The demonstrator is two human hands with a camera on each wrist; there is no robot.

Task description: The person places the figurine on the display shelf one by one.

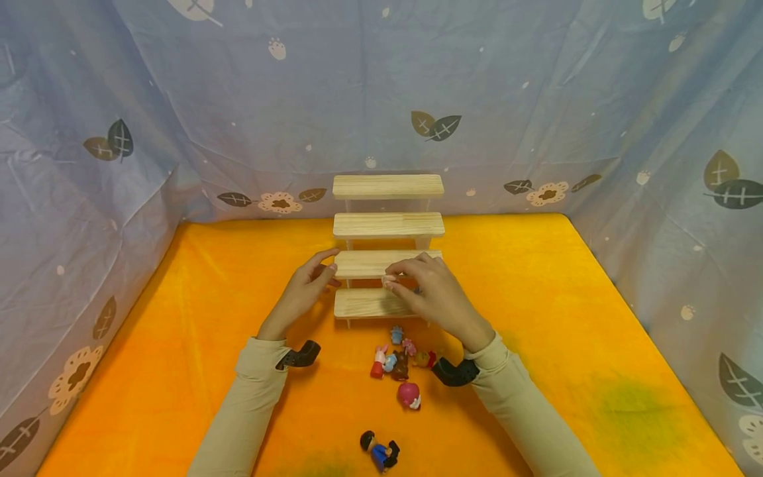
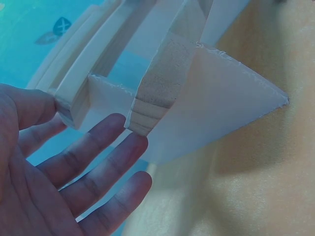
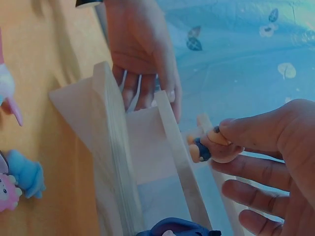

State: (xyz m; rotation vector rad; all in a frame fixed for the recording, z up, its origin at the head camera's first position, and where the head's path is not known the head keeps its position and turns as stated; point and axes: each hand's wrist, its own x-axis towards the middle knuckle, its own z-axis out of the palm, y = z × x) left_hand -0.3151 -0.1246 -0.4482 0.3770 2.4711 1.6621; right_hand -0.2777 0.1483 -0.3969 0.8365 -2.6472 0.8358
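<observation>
A four-step wooden display stand (image 1: 366, 264) stands on the orange cloth. My left hand (image 1: 303, 291) is at its left side, fingers spread and only slightly bent; in the left wrist view the thumb (image 2: 37, 107) lies against a plank's end. Over the stand's lower steps, my right hand (image 1: 441, 295) pinches a small peach figurine (image 3: 225, 151) with dark blue on it between thumb and fingers. A dark blue figure (image 3: 179, 227) shows at the bottom of the right wrist view, against the planks.
Several toy figures lie in front of the stand, among them a red-and-pink one (image 1: 378, 363), a brown one (image 1: 400, 366) and a magenta one (image 1: 408, 395). A blue-clothed, black-haired figure (image 1: 379, 453) lies nearest. Patterned curtain (image 1: 369, 86) hangs behind and at both sides.
</observation>
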